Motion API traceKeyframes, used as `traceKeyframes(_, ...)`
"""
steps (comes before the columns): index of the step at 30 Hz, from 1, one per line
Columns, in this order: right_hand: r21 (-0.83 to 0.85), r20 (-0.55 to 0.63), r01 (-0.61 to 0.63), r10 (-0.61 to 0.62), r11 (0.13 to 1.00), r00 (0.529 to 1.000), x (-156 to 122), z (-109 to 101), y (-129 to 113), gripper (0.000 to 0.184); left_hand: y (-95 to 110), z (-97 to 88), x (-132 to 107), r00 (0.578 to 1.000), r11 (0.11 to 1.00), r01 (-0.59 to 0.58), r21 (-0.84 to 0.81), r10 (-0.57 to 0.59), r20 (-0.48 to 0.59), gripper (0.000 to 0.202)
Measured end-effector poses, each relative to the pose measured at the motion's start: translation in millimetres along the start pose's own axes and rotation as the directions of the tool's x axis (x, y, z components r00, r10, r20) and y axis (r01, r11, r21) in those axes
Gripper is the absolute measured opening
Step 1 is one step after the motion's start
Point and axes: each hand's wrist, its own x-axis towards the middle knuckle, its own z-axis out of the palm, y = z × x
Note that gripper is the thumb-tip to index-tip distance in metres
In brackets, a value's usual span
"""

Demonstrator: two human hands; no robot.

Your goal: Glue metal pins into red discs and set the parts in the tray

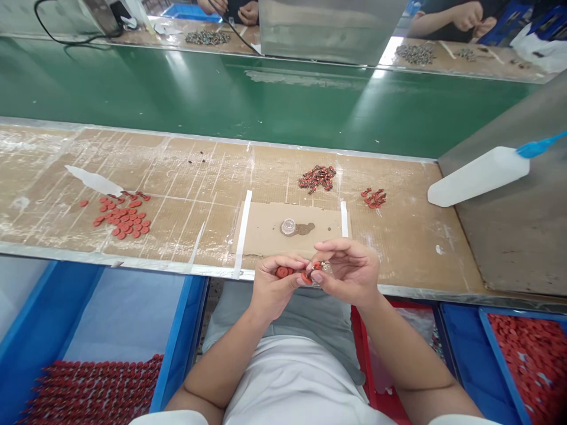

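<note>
Both hands closed in on small red pieces at the near edge of the workbench

In the head view, we saw our left hand (273, 284) curled around thick round red discs (282, 272), its thumb and fingers drawn in on them. Our right hand (353, 270) met it from the right in a narrow pinch on a small glossy red part (317, 266); blur kept us from telling whether that part touched the discs. Both hands were over the near edge of the brown film-covered workbench (407, 254).

Just beyond them we had a small clear round cup (288, 226) on a tan cardboard sheet (261, 233), a dark wet-looking stain at its right. White tape strips (243, 233) ran along the sheet's left and right sides.

Farther out we saw a heap of slim red-and-black pieces (318, 179), with a smaller cluster of red pieces (375, 199) to its right. A pile of flat red discs (126, 223) lay at the left. At the far right, a white plastic bottle with a blue nozzle (481, 176) leaned beside a grey metal box (514, 236). Across the green belt (186, 94), we noticed co-workers' hands (470, 16).
</note>
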Motion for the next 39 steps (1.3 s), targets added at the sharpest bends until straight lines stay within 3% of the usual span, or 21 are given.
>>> traceKeyframes(14, -0.057, 0.047, 0.094, -0.091, 0.994, 0.995, 0.2, -0.9, -1.3, 0.050, -3.1, -2.8, -3.1, 0.998, 0.998, -0.063, 0.018, 0.063, 0.016, 0.020)
traceKeyframes(21, -0.079, 0.039, 0.028, -0.025, 0.996, 0.999, 0.4, -0.5, -2.4, 0.037, -6.7, 2.6, -7.4, 0.985, 0.986, -0.164, 0.039, 0.166, -0.047, 0.018)
traceKeyframes(25, -0.061, 0.055, 0.054, -0.051, 0.997, 0.997, 2.9, -1.3, -2.7, 0.041, -7.4, 4.4, -8.3, 0.976, 0.976, -0.217, 0.026, 0.217, -0.030, 0.018)
traceKeyframes(31, 0.053, 0.105, 0.087, -0.092, 0.995, 0.990, 9.2, -1.7, -6.8, 0.032, -7.1, 2.6, -7.6, 0.962, 0.962, -0.272, 0.029, 0.272, -0.005, 0.020)
traceKeyframes(39, 0.019, 0.172, 0.133, -0.134, 0.991, 0.976, 11.4, -5.0, -9.3, 0.037, -6.2, 1.1, -7.5, 0.964, 0.964, -0.266, 0.025, 0.266, 0.007, 0.020)
